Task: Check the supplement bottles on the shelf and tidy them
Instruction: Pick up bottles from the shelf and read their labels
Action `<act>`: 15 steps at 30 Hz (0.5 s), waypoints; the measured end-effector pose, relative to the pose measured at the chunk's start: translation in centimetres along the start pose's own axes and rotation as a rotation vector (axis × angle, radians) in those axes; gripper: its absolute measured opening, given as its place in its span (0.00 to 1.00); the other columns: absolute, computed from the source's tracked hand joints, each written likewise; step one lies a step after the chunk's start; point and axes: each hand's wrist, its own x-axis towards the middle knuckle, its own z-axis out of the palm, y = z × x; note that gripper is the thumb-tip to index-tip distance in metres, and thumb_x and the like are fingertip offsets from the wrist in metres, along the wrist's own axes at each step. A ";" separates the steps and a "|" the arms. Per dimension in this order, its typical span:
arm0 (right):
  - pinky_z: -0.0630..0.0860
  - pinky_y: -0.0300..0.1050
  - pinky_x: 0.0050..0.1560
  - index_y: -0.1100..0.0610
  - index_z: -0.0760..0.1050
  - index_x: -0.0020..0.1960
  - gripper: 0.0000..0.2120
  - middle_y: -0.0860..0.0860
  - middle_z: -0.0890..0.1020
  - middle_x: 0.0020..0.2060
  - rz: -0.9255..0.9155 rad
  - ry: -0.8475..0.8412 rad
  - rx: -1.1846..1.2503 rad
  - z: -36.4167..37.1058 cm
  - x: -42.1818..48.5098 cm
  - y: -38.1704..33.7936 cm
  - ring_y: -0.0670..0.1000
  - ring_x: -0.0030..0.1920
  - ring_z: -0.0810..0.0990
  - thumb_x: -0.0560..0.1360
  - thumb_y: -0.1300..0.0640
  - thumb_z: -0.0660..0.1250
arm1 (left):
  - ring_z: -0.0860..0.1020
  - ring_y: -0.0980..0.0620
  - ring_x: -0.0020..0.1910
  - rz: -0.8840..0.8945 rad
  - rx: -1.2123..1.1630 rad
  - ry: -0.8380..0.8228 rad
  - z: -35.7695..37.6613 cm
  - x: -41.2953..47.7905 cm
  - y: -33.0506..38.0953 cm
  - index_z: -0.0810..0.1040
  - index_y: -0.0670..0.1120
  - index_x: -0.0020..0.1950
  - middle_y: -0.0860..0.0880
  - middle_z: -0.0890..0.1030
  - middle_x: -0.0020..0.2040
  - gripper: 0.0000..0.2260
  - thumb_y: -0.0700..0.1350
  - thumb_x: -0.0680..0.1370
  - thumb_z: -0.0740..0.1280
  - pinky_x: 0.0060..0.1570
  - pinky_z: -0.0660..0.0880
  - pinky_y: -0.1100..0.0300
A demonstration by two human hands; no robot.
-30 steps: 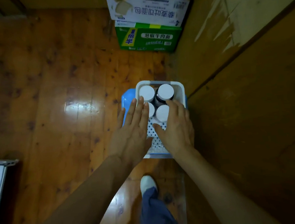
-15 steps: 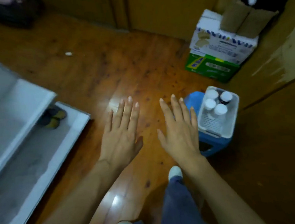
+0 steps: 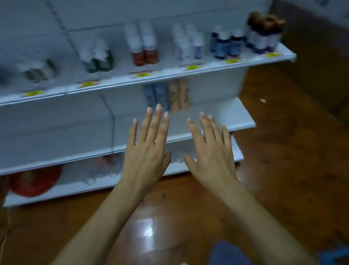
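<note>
Left grip point(image 3: 146, 154) released: fingers straight and spread, palm down, holding nothing. Right grip point(image 3: 211, 154) likewise released and holding nothing, just beside it at 3 o'clock, thumbs apart. Both in the air before the white shelf unit point(image 3: 42, 131), fingertips aimed toward 12 o'clock.

On the top shelf point(image 3: 164, 75), well apart from both at 12 o'clock, rows of supplement bottles point(image 3: 148, 39), upright as far as the blur allows, long axis vertical, caps up:
- green-based pair point(image 3: 99, 60) at 11 o'clock
- red-based pair point(image 3: 144, 56) at 12 o'clock
- pale purple group point(image 3: 187, 44) at 1 o'clock
- dark blue group point(image 3: 225, 43) further toward 2 o'clock
- brown-capped group point(image 3: 264, 33) at the right end

More at far left, too blurred to tell. Yellow tags point(image 3: 142, 74) along the front edge.

On the middle shelf point(image 3: 241, 116), just past the left fingertips in view, blue pair point(image 3: 155, 93) and peach pair point(image 3: 179, 93), upright, side by side; touching or not, cannot tell.

On the bottom shelf point(image 3: 58, 194) at 9 o'clock, a red round thing point(image 3: 34, 181), blurred. Wooden floor point(image 3: 298, 163) beneath; blue trouser leg point(image 3: 227, 258) at 6 o'clock.
</note>
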 end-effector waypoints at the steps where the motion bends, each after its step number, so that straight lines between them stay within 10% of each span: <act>1: 0.63 0.64 0.68 0.57 0.66 0.73 0.42 0.61 0.68 0.71 -0.059 -0.007 0.007 0.5 1.4 -1.9 0.62 0.71 0.68 0.63 0.50 0.79 | 0.59 0.40 0.76 -0.050 0.024 0.008 -0.4 -0.4 -2.0 0.59 0.38 0.76 0.39 0.60 0.76 0.43 0.48 0.68 0.75 0.71 0.60 0.41; 15: 0.61 0.62 0.71 0.56 0.67 0.72 0.38 0.60 0.67 0.73 -0.500 0.053 0.262 6.5 20.9 -20.6 0.60 0.73 0.65 0.66 0.50 0.77 | 0.56 0.42 0.77 -0.497 0.244 0.109 -4.6 1.9 -23.6 0.56 0.39 0.77 0.40 0.57 0.77 0.46 0.49 0.67 0.77 0.72 0.59 0.42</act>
